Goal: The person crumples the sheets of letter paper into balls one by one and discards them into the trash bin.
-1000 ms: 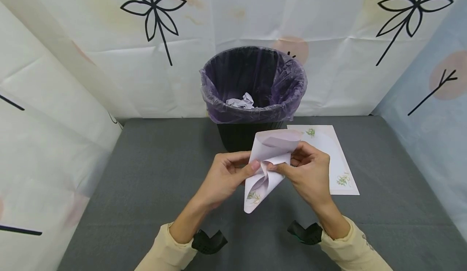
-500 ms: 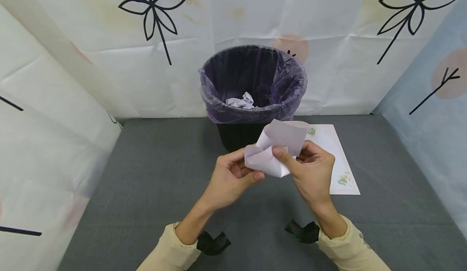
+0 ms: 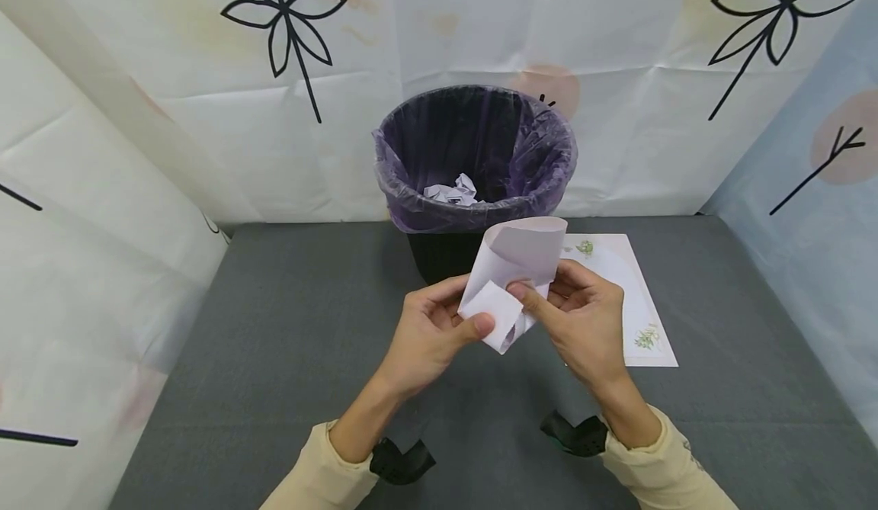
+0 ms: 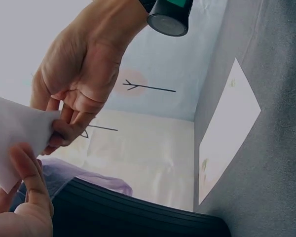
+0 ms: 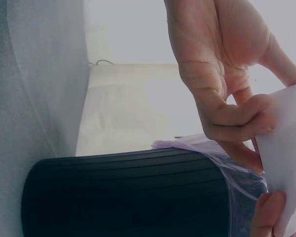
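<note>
A bent white paper (image 3: 511, 258) is sticking up between the two hands, above the tabletop (image 3: 295, 327). The left hand (image 3: 427, 336) is pinching its near left side, with the thumb lying on a small folded flap. The right hand (image 3: 588, 318) is pinching the other side, its thumb pressing on the front. Past the fingers, the top is curling in a loose loop and no finger is holding it down, so the paper might spring open if a thumb lets go. It might also rip if the hands pull hard in different ways. A flat sheet (image 3: 634, 300) is lying past the right hand and partly hiding behind it; a bump from that hand could make it slide. Straight ahead of both hands, a black bin (image 3: 442, 255) is standing with a purple bag (image 3: 446, 219) over its rim and crumpled paper (image 3: 453, 190) inside. A big push forward could knock it.
</note>
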A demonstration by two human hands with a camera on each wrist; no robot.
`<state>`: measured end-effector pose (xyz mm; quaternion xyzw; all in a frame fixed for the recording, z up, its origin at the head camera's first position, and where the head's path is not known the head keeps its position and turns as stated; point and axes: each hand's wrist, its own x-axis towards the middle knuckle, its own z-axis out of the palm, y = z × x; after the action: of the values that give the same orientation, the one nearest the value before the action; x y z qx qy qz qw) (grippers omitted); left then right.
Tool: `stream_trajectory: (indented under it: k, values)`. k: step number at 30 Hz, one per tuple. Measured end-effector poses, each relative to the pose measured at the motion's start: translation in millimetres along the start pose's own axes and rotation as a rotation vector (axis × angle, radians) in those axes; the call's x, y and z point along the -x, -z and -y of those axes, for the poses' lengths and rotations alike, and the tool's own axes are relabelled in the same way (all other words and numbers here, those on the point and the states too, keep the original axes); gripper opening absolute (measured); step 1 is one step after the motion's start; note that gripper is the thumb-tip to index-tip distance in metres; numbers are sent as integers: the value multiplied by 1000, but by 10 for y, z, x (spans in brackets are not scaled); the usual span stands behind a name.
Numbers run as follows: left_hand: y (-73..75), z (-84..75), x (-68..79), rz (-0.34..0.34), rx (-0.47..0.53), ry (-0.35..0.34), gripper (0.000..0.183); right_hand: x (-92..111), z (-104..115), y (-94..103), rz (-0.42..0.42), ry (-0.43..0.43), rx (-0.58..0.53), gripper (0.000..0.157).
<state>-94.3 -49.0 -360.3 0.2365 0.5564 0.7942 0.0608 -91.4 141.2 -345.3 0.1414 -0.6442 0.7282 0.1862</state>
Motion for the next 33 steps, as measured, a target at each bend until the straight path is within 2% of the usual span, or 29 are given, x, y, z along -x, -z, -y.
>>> stream_trajectory:
  k: [5, 11, 15, 18, 21, 24, 28, 33]
  values:
    - [-20, -4, -3, -31, -14, -30, 72, 0, 36, 17, 38, 8, 0, 38]
    - [-26, 1, -17, -64, -29, -74, 64, 13, 45, 41, 113, 100, -18, 47]
    - [-19, 6, -20, -71, -65, -95, 70, 22, 52, 36, 99, 165, -14, 60]
    - [-16, 8, -14, -75, -91, -115, 75, 28, 52, 28, 83, 215, -65, 63]
    - [-27, -3, -1, -82, -127, -138, 70, 27, 35, 27, 102, 268, -138, 58]
    - [-41, -9, 6, -80, -156, -181, 56, 27, 12, 37, 126, 293, -169, 50]
    - [-46, -2, -4, -52, -145, -230, 44, 32, 0, 61, 148, 286, -183, 38]
    - [-25, -13, -5, -23, -132, -248, 46, 29, 4, 100, 224, 264, -227, 26]
